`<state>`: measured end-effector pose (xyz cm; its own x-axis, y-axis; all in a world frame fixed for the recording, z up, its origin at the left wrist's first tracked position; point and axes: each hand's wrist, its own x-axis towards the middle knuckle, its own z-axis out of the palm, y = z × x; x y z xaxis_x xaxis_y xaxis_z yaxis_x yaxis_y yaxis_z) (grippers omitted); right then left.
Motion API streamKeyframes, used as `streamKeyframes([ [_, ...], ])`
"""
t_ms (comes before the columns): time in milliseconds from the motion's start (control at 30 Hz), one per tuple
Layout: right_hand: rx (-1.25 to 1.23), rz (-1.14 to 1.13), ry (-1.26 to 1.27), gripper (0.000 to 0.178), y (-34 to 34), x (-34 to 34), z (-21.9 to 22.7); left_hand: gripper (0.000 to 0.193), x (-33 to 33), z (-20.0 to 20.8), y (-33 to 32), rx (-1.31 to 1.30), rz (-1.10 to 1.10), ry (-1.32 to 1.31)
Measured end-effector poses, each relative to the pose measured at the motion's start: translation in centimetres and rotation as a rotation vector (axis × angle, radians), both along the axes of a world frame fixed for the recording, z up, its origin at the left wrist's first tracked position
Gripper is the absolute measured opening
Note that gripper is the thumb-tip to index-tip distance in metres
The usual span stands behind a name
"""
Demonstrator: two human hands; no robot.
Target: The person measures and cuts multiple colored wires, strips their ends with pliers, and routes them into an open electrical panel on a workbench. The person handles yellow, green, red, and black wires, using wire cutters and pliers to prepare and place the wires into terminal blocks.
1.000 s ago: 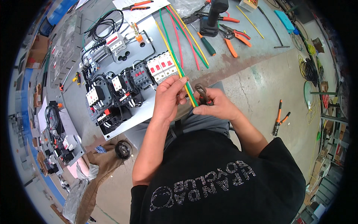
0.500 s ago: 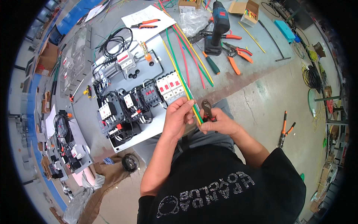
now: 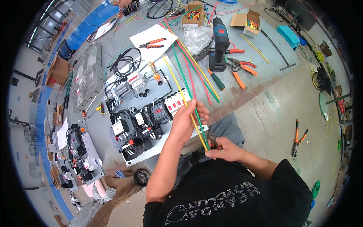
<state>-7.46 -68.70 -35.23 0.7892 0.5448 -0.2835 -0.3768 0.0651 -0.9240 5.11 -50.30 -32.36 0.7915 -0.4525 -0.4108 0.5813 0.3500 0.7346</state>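
Observation:
A long yellow wire [image 3: 176, 80] and a green wire [image 3: 183, 69] run from the table down toward my body. My left hand [image 3: 186, 123] is loosely closed round both, the thumb on the near side and the fingers showing beyond. At their lower ends my right hand [image 3: 228, 150] pinches the wires under its thumb, with dark-jawed pliers [image 3: 213, 141] also in its grip. The pliers' handles are mostly hidden by the palm. Left of my hands lies a metal mounting plate [image 3: 172, 130] bearing circuit breakers [image 3: 177, 101], contactors [image 3: 121, 128] and black wiring.
A cordless drill [image 3: 220, 41], orange-handled pliers [image 3: 242, 68] and a screwdriver [image 3: 217, 81] lie on the table beyond. Boxes of coloured pieces [image 3: 247, 22] stand farther back. A bolt cutter-like tool [image 3: 297, 138] lies on the floor at right. Another person's hand [image 3: 123, 3] shows at the far edge.
My right hand has come down toward my body with the wire ends and pliers. My left hand is now farther from it along the wires, its fingers looser. The view has shifted.

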Motion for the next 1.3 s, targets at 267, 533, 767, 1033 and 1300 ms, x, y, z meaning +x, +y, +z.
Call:
streamKeyframes([
  [267, -0.132, 0.060, -0.343, 0.035, 0.4, -0.9, 0.1, 0.043, 9.0, 4.7, -0.8, -0.118, 0.216, -0.045],
  [533, -0.182, 0.170, -0.381, 0.038, 0.6, -0.6, -1.4, 0.039, 6.7, 10.2, 0.8, -0.009, 0.230, -0.297],
  [767, -0.493, -0.088, -0.536, 0.046, -3.0, 5.3, 3.2, 0.035, 0.8, 12.6, 2.0, 0.361, 0.134, -0.409],
  [1033, -0.652, -0.038, -0.824, 0.057, -3.4, 14.1, 5.7, 0.032, -2.6, 5.8, 0.5, 0.575, 0.081, -0.504],
  [1300, -0.602, 0.098, -0.658, 0.072, -2.7, 14.0, 3.8, 0.029, -2.9, 1.8, 0.8, 1.004, 0.081, -0.730],
])
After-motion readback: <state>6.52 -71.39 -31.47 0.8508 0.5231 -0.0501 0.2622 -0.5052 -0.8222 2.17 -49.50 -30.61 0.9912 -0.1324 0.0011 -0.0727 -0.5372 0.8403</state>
